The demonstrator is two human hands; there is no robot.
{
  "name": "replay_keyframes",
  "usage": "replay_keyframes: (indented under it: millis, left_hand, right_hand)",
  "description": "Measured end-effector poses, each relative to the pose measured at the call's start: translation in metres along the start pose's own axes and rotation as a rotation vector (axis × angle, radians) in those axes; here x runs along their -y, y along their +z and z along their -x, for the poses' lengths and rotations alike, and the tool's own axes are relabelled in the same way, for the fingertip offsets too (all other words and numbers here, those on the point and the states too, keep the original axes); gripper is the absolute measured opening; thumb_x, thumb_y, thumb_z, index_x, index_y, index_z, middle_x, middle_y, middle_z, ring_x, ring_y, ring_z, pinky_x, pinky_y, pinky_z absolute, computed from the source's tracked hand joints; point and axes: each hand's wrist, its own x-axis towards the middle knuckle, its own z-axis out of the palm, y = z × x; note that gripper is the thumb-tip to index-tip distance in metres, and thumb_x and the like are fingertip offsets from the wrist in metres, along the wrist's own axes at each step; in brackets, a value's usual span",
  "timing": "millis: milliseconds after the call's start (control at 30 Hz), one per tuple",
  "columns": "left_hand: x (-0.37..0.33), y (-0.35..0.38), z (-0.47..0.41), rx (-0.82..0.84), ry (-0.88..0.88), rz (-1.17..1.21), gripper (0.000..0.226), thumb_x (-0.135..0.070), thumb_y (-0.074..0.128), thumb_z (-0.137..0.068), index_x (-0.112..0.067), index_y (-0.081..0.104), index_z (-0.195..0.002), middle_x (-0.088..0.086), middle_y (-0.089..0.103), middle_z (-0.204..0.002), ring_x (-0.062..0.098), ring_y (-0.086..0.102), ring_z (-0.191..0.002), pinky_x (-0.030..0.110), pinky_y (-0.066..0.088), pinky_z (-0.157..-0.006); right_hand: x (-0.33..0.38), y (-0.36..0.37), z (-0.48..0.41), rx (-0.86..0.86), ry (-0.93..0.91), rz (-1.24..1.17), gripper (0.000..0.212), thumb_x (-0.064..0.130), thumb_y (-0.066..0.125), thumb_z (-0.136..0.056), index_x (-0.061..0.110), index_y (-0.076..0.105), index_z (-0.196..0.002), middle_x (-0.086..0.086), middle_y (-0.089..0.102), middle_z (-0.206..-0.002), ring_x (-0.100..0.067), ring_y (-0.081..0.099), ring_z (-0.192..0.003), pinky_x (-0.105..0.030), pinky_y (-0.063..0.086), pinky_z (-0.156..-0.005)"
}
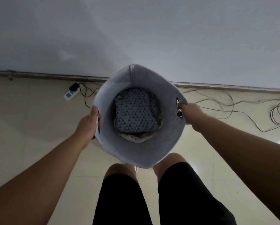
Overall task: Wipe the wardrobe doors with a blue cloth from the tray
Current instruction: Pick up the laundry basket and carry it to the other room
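I hold a grey felt basket (pixel 141 153) in front of me above the floor, looking straight down into it. My left hand (pixel 88 122) grips the metal-ringed handle slot on its left side. My right hand (pixel 189 112) grips the matching slot on the right, fingers through the hole. At the bottom of the basket lies a folded blue-grey cloth with a triangle pattern (pixel 136 111), with a paler cloth (pixel 134 137) showing under its near edge. No wardrobe doors are in view.
A plain white wall (pixel 136 33) rises right ahead, meeting the beige tiled floor at a brown skirting (pixel 47 75). A white power strip (pixel 70 93) with a black plug lies at the wall's foot on the left. Loose cables (pixel 230 104) trail along the floor at right.
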Motion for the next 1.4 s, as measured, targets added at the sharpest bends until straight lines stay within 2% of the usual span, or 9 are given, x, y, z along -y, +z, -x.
replay_keyframes:
  millis: [100,233,333,500,800,867,967,1133,1400]
  left_hand:
    - [0.007,0.009,-0.039,-0.019,-0.012,0.003,0.070,-0.087,0.046,-0.074,-0.027,0.075,-0.093,0.000,0.077,-0.083,0.028,0.073,-0.082,0.046,0.061,-0.077]
    - [0.019,0.018,-0.083,-0.015,0.023,-0.008,0.003,-0.033,0.071,-0.089,-0.030,0.072,-0.090,-0.003,0.079,-0.089,0.030,0.077,-0.093,0.035,0.060,-0.071]
    - [0.026,0.026,-0.106,0.037,0.032,-0.072,0.016,-0.013,0.067,-0.094,-0.022,0.072,-0.106,0.009,0.077,-0.106,0.035,0.074,-0.102,0.050,0.062,-0.088]
    - [0.031,0.033,-0.117,0.051,0.029,-0.194,0.034,-0.010,0.058,-0.098,-0.006,0.066,-0.131,0.018,0.071,-0.125,0.038,0.067,-0.116,0.057,0.053,-0.105]
    - [0.014,0.030,-0.076,0.073,0.098,-0.232,0.076,-0.026,0.066,-0.093,-0.026,0.034,-0.162,0.001,0.065,-0.138,0.031,0.065,-0.120,0.044,0.055,-0.094]
    - [0.003,0.018,-0.048,0.052,0.105,-0.253,0.077,-0.029,0.066,-0.094,-0.025,0.032,-0.163,0.002,0.060,-0.146,0.032,0.063,-0.123,0.046,0.054,-0.099]
    - [-0.022,-0.011,0.008,0.038,0.143,-0.243,0.079,-0.038,0.067,-0.087,-0.026,0.039,-0.160,0.003,0.061,-0.142,0.027,0.064,-0.118,0.046,0.055,-0.099]
    - [-0.050,-0.063,0.120,-0.023,0.233,-0.252,0.055,-0.030,0.061,-0.097,-0.030,0.048,-0.151,-0.010,0.064,-0.109,0.014,0.066,-0.088,0.031,0.048,-0.072]
    - [-0.020,-0.104,0.251,-0.041,0.127,0.117,0.023,-0.022,0.057,-0.105,-0.018,0.067,-0.124,0.012,0.073,-0.106,0.019,0.063,-0.079,0.028,0.047,-0.061]
  right_hand:
    - [0.002,0.026,-0.039,0.036,0.020,0.018,0.027,0.026,0.051,-0.088,0.010,0.069,-0.098,-0.005,0.071,-0.076,-0.025,0.064,-0.072,-0.030,0.052,-0.057]
    - [-0.002,0.049,-0.073,0.039,0.002,0.120,0.020,0.006,0.054,-0.088,0.002,0.067,-0.103,-0.011,0.067,-0.081,-0.024,0.064,-0.065,-0.031,0.055,-0.050]
    - [-0.008,0.062,-0.089,0.000,-0.038,0.176,0.022,0.004,0.051,-0.088,-0.002,0.067,-0.102,-0.021,0.070,-0.093,-0.035,0.068,-0.075,-0.047,0.060,-0.067]
    - [-0.018,0.070,-0.100,-0.014,-0.093,0.256,0.026,0.006,0.046,-0.095,-0.006,0.065,-0.106,-0.025,0.069,-0.106,-0.039,0.067,-0.090,-0.047,0.056,-0.072]
    - [-0.019,0.054,-0.070,-0.006,-0.151,0.215,0.028,0.031,0.061,-0.076,0.004,0.067,-0.076,-0.006,0.057,-0.064,-0.026,0.051,-0.060,-0.039,0.048,-0.057]
    - [-0.013,0.041,-0.045,0.024,-0.151,0.215,0.026,0.032,0.068,-0.076,0.015,0.070,-0.095,0.000,0.066,-0.079,-0.028,0.058,-0.069,-0.040,0.054,-0.065]
    - [0.001,0.014,0.008,0.062,-0.184,0.244,0.063,0.037,0.078,-0.082,0.015,0.058,-0.138,-0.003,0.069,-0.120,-0.027,0.067,-0.095,-0.046,0.058,-0.089]
    - [0.033,-0.038,0.126,0.024,-0.298,0.248,0.014,0.035,0.072,-0.086,0.022,0.074,-0.092,0.002,0.076,-0.083,-0.022,0.071,-0.077,-0.047,0.061,-0.076]
    - [0.060,-0.076,0.244,0.146,-0.341,0.299,0.036,0.037,0.055,-0.098,0.012,0.071,-0.079,-0.003,0.071,-0.061,-0.014,0.062,-0.051,-0.029,0.051,-0.048]
